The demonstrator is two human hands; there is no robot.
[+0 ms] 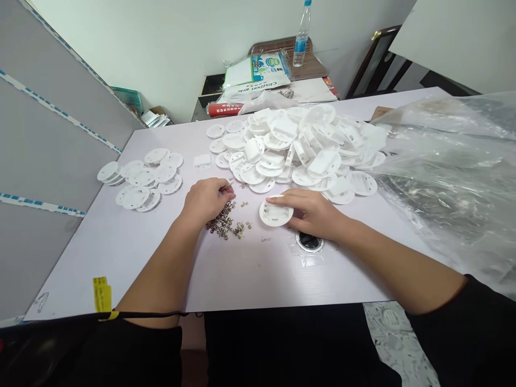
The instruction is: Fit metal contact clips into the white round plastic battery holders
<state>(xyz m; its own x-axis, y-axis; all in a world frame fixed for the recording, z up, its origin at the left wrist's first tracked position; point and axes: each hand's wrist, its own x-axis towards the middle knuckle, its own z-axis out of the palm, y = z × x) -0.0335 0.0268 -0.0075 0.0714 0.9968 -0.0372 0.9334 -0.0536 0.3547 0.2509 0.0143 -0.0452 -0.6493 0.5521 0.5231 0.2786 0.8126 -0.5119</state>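
Observation:
My right hand [316,210] grips a round white plastic housing [276,213] by its right side, fingers on top and thumb below. The housing's hollow, slotted side faces up, tilted toward me. My left hand [209,198] is closed in a pinch, with a thin, small metal piece [229,185] showing at its fingertips. Just below that hand lies a heap of small metal pieces [226,224], perhaps battery contacts; several lie loose around it. Beyond both hands rises a large pile of similar white housings [278,131].
Several white discs [141,176] lie in a group at the left. A black round table hole [309,242] is by my right wrist. Clear plastic sheeting [455,183] covers the right side. A water bottle [301,40] stands behind. A grey partition [52,134] borders the left.

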